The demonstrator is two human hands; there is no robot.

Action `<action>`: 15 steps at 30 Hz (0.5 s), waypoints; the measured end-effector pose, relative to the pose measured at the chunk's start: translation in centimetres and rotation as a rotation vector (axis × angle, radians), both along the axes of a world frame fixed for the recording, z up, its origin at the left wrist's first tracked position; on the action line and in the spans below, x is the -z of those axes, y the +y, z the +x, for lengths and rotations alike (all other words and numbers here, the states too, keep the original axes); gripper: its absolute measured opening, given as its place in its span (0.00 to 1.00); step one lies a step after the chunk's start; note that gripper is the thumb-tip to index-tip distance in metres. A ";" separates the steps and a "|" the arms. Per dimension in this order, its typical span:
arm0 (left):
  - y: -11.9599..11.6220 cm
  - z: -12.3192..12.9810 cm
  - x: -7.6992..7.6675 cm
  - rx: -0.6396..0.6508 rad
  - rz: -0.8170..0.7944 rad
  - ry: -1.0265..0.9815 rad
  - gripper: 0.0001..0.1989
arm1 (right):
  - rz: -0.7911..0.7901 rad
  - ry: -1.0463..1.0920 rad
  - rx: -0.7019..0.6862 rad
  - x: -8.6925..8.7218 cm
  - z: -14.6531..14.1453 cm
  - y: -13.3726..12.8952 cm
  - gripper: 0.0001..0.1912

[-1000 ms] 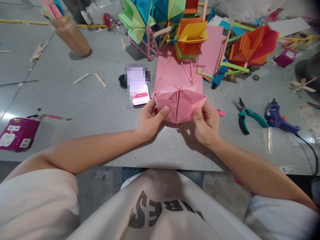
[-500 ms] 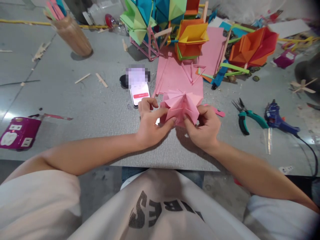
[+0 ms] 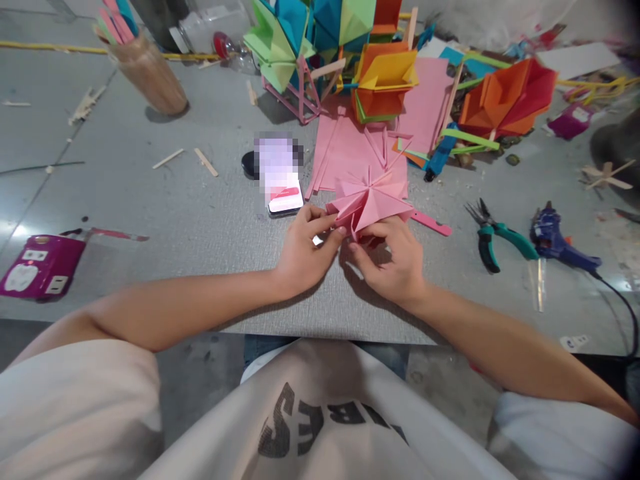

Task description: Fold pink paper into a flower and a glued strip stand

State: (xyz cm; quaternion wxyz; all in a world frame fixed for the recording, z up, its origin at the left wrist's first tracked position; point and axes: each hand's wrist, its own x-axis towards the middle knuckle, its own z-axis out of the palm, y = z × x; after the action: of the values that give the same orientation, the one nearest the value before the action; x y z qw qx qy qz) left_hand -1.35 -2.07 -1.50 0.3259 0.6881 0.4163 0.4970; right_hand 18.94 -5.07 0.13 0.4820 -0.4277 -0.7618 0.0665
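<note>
- Paper (image 3: 376, 203), pink, pleated.
- Your left hand (image 3: 304, 252) pinches its seven o'clock edge.
- Your right hand (image 3: 396, 261) touches five o'clock; whether gripping, I can't tell.

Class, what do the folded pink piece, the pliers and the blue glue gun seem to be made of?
Folded pink piece: matte paper, by its crisp creases and thin edges.
Pliers: dark metal tips; smooth teal-and-black handles, plastic or rubber.
Blue glue gun: probably hard plastic, judging by its moulded shape.
</note>
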 end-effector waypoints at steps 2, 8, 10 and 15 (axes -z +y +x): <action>0.1 0.0 -0.1 0.016 -0.035 -0.029 0.06 | -0.002 0.011 -0.011 0.0 -0.1 0.0 0.11; -0.2 -0.2 -0.4 0.142 -0.002 -0.070 0.11 | -0.009 -0.025 -0.051 0.0 0.2 -0.1 0.15; -0.5 -0.3 -0.3 0.171 0.039 -0.038 0.15 | -0.011 -0.046 -0.071 0.2 0.5 -0.2 0.17; -0.3 -0.4 0.0 0.095 0.040 0.076 0.17 | -0.003 -0.100 -0.087 0.4 0.7 -0.4 0.26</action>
State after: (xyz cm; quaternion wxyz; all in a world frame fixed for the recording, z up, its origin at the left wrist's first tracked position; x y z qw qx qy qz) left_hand -1.79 -2.36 -1.52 0.3189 0.7319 0.3854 0.4627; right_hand 19.68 -5.44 -0.23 0.4392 -0.3975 -0.8028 0.0672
